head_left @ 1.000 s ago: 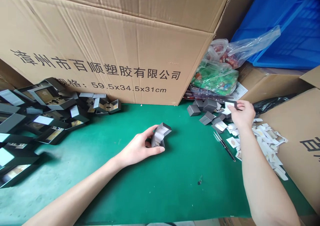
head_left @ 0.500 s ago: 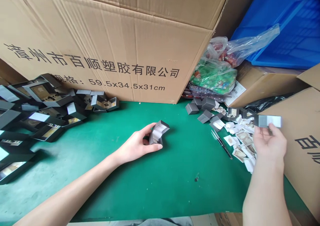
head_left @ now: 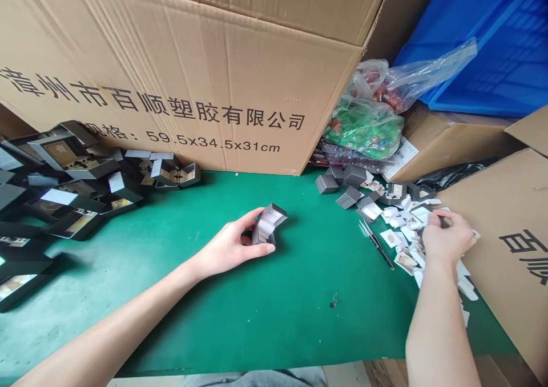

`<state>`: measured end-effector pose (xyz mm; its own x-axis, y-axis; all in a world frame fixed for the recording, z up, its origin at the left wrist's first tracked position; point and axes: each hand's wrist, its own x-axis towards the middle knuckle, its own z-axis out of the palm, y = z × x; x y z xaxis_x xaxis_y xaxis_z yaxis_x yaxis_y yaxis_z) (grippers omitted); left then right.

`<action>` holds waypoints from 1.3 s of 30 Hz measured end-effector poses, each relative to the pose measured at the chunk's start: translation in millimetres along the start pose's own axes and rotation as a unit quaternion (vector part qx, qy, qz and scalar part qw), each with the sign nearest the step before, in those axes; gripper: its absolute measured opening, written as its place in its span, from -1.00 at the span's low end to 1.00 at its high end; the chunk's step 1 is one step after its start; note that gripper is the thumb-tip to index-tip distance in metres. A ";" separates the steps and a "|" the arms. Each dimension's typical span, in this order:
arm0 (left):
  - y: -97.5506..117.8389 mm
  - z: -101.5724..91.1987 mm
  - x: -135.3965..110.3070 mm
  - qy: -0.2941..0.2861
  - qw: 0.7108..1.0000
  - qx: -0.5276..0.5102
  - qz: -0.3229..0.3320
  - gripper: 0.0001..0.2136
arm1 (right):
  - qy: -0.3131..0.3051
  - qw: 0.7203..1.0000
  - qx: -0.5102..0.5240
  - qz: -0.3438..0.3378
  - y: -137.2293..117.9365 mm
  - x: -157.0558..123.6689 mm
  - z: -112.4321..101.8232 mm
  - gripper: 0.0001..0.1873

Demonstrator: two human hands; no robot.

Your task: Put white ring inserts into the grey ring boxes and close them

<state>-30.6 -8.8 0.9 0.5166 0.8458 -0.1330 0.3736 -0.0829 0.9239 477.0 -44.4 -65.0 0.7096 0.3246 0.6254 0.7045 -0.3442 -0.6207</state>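
My left hand (head_left: 235, 240) is closed round a small dark grey hinged jewelry box (head_left: 269, 226), its lid up and a pale lining visible inside. It holds the box over the middle of the green table. Far to the right, my right hand (head_left: 449, 237) is palm down over a pile of white paper and card inserts (head_left: 405, 254). Its fingers are closed on another dark grey box (head_left: 444, 221), mostly covered by the hand. Left of the pile lies a pair of tweezers (head_left: 377, 244).
Many open dark boxes (head_left: 81, 170) are stacked at the left. A large cardboard carton (head_left: 184, 61) stands along the back. Several closed dark boxes (head_left: 327, 182), bags of green pieces (head_left: 363, 127) and a blue crate (head_left: 462, 50) are at the right, beside another carton (head_left: 509, 204).
My right hand has turned from palm up to palm down and lowered the box it holds onto the white inserts. My left hand keeps its box in about the same place.
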 end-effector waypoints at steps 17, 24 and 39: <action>1.4 -0.6 2.0 -0.001 0.996 -0.083 0.017 -0.19 | 0.017 1.000 -0.024 -0.007 5.8 -1.4 4.3 -0.74; 1.1 0.1 2.5 -0.004 0.996 -0.082 0.017 -0.20 | -0.016 0.997 -0.061 -0.047 6.0 -1.0 6.5 -0.73; -0.8 -1.6 7.6 0.021 0.999 -0.028 0.010 -0.19 | 0.266 0.953 0.110 0.093 60.0 -34.4 -114.2 -0.59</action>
<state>-28.2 -1.4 -0.3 0.4908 0.8655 -0.1004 0.3190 -0.0712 0.9451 493.3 -176.8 -69.8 0.7555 -0.2373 0.6107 0.5952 -0.1409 -0.7911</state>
